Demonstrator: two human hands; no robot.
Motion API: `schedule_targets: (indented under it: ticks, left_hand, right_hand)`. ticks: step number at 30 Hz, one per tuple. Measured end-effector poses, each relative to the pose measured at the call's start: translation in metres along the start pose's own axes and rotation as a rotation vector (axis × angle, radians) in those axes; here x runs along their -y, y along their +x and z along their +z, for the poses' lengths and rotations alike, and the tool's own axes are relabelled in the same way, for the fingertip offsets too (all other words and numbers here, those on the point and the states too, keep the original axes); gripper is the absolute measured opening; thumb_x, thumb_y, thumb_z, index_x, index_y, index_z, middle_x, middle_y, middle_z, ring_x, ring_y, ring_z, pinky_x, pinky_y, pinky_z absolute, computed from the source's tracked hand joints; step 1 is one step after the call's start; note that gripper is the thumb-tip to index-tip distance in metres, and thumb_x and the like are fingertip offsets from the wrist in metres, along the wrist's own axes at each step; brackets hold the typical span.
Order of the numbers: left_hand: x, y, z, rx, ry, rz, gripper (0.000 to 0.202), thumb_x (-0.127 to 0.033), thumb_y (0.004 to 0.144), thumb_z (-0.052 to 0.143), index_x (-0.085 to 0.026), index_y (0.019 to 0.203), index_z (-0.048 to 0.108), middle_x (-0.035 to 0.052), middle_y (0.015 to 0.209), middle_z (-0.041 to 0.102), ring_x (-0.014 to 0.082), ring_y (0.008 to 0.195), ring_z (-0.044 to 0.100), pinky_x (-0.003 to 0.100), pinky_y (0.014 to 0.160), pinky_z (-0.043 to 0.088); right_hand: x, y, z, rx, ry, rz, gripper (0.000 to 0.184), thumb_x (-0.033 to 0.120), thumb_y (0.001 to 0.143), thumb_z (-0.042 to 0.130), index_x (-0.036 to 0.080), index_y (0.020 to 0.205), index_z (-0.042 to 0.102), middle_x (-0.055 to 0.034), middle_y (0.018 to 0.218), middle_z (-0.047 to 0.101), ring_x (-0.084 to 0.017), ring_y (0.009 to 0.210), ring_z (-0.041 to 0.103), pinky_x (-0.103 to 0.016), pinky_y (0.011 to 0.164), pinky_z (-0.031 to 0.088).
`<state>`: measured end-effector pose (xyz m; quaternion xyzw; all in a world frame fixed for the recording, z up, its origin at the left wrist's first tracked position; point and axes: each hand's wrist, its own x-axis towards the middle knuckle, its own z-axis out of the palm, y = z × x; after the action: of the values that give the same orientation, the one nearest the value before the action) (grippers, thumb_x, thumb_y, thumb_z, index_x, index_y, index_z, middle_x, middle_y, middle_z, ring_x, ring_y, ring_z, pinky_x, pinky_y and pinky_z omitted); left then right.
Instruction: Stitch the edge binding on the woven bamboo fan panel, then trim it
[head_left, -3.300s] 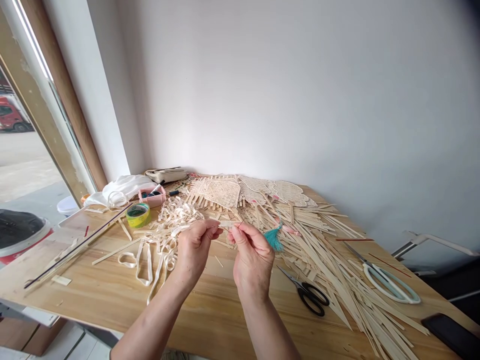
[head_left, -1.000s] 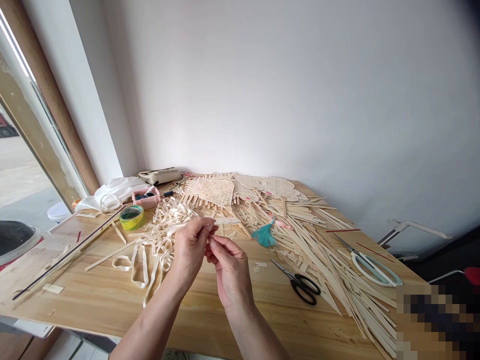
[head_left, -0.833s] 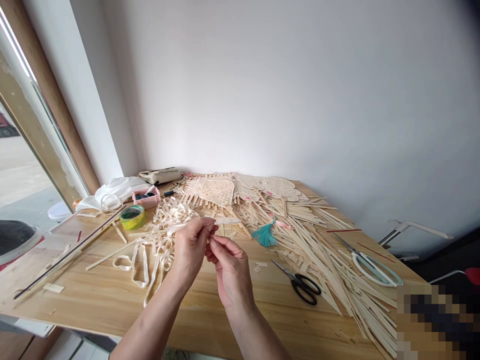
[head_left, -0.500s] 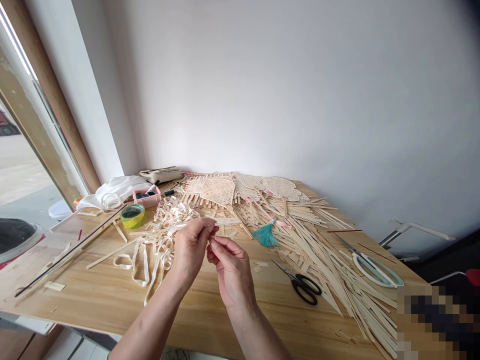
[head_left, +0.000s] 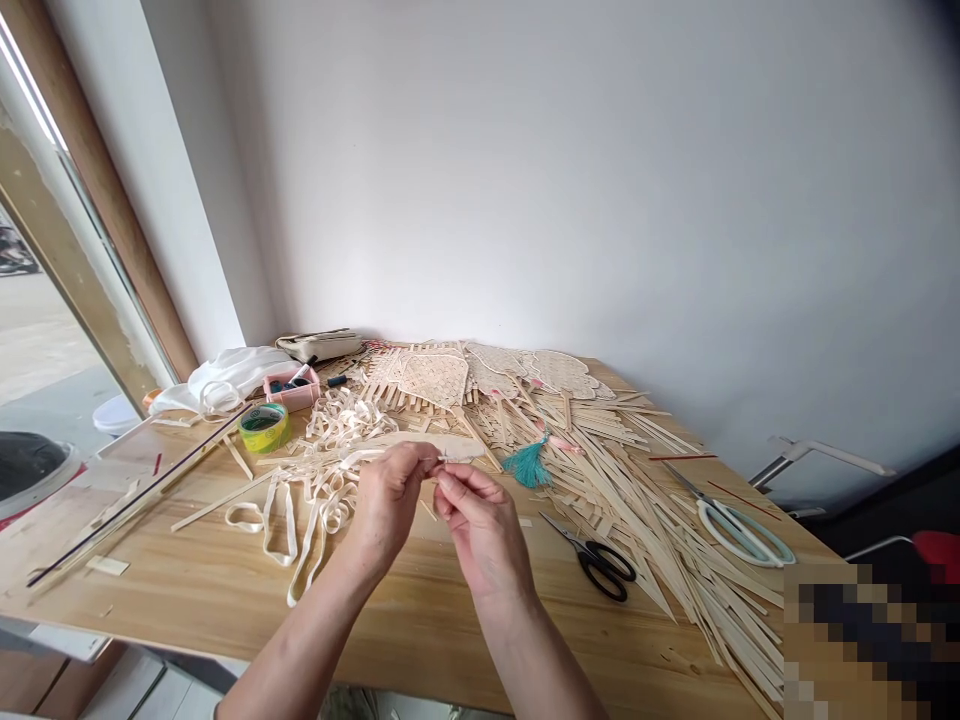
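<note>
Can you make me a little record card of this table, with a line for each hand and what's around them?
Left hand: pinching a thin pale strip
Right hand: pinching the same strip
Nearest thing: teal tassel
Table: light wood
Also there: black-handled scissors, green tape roll, pink box, woven fan, loose pale strips

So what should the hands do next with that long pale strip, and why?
Maybe lift the long pale bamboo strip a little higher with the left hand, steadying it with the right hand. Its far end lies over the tangle of cream ribbon, so it could snag there.
</note>
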<state>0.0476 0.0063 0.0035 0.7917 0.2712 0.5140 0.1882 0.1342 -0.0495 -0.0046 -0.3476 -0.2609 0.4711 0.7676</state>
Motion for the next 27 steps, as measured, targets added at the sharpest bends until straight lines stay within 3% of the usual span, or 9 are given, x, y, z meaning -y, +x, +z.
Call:
schedule_targets:
  ticks: [16, 27]
  left_hand:
    - [-0.003, 0.000, 0.000, 0.018, 0.017, 0.058, 0.014, -0.012, 0.079, 0.049, -0.017, 0.076, 0.061, -0.0011, 0.070, 0.066, 0.0094, 0.062, 0.060, 0.017, 0.058, 0.045]
    - [-0.002, -0.002, 0.002, 0.037, 0.011, 0.002, 0.013, -0.014, 0.080, 0.049, -0.018, 0.076, 0.061, -0.0014, 0.070, 0.065, 0.0094, 0.062, 0.059, 0.017, 0.057, 0.045]
  right_hand:
    - [0.005, 0.003, -0.006, -0.054, 0.082, 0.074, 0.021, 0.026, 0.050, 0.080, 0.015, 0.065, 0.069, 0.0009, 0.058, 0.060, -0.005, 0.052, 0.049, -0.016, 0.050, 0.038]
    - [0.006, -0.004, -0.017, -0.039, -0.025, 0.121, 0.030, 0.039, 0.062, 0.072, 0.016, 0.080, 0.066, -0.0053, 0.074, 0.067, -0.012, 0.060, 0.059, -0.021, 0.051, 0.038]
